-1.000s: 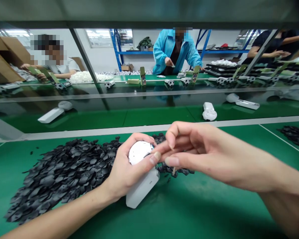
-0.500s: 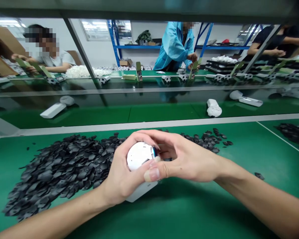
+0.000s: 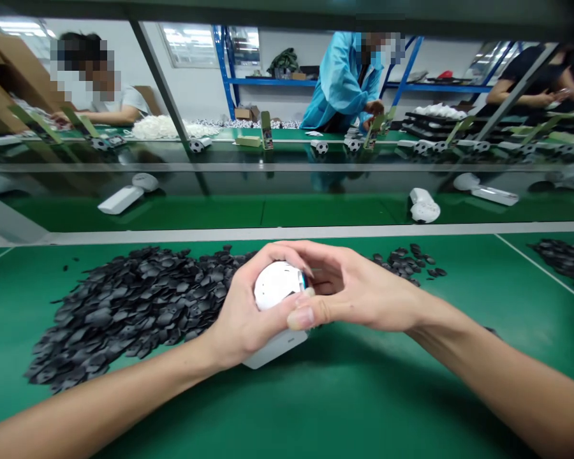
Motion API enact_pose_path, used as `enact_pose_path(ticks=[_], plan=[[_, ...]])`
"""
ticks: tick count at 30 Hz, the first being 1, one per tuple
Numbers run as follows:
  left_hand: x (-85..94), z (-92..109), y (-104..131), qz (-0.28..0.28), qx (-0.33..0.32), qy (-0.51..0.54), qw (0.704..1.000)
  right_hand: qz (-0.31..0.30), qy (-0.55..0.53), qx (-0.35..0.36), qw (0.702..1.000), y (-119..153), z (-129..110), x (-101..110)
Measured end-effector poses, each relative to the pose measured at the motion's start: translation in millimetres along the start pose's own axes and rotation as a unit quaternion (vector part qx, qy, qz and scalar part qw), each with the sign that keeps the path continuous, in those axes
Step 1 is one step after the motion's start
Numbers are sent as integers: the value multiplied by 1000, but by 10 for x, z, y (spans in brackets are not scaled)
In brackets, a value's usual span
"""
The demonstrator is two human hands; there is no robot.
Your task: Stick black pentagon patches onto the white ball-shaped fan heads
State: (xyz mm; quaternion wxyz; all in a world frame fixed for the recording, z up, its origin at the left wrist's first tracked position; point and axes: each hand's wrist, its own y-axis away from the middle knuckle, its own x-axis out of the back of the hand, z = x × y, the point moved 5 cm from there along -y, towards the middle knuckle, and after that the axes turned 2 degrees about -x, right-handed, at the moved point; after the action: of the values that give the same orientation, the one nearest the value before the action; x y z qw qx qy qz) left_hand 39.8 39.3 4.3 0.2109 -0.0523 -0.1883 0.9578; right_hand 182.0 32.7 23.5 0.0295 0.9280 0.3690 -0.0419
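Observation:
Held in front of me is a white device [image 3: 276, 288] with a round, ball-shaped head on a block-like body [image 3: 277, 350]. My left hand [image 3: 242, 312] is wrapped round the head from the left, its thumb across the front. From the right, my right hand [image 3: 358, 287] grips the head's edge between thumb and fingers, beside a dark part with a blue glint [image 3: 304, 280]. The two thumbs meet at the front. Fingers hide much of that right edge. Behind and left of my hands lies a large heap of small black flat pieces [image 3: 143, 306] on the green table.
A smaller cluster of black pieces [image 3: 406, 262] lies right of my hands. Beyond a pale rail [image 3: 220, 234], similar white devices [image 3: 123, 199] rest on a green strip. Several co-workers stand or sit across the line, one in a blue jacket [image 3: 342, 83]. A shelf edge [image 3: 287, 14] spans overhead.
The view has shifted slightly, so the table and my hands appear higher and further right. My grip on the white device looks the same. The co-worker at left has moved their hands.

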Motion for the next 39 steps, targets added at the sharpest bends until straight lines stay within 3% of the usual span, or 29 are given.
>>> enact_pose_path(ticks=[6,14,22,25,27,29,32,36,39], plan=[[33,-46,-96,-63,47,48,996,-30,24,-13,999,-46,41,88],[-15,-52,-92,-87,77,42,992,-42,43,-11,998,-48,22,192],[3,-31,-104,-37,30,-1,999,84,59,50,994,-71,90,43],[14,-20,-104,-18,53,-1,998,146,115,62,981,-36,50,110],[65,15,-125,15,91,59,994,191,187,58,962,10,3,231],[153,106,-170,68,107,138,982,212,342,18,915,49,-24,347],[290,297,-247,146,72,173,971,133,542,-86,825,48,61,412],[308,401,-239,191,0,131,973,70,599,-124,788,-2,189,357],[184,275,-162,158,30,150,975,43,639,-130,757,-35,283,281]])
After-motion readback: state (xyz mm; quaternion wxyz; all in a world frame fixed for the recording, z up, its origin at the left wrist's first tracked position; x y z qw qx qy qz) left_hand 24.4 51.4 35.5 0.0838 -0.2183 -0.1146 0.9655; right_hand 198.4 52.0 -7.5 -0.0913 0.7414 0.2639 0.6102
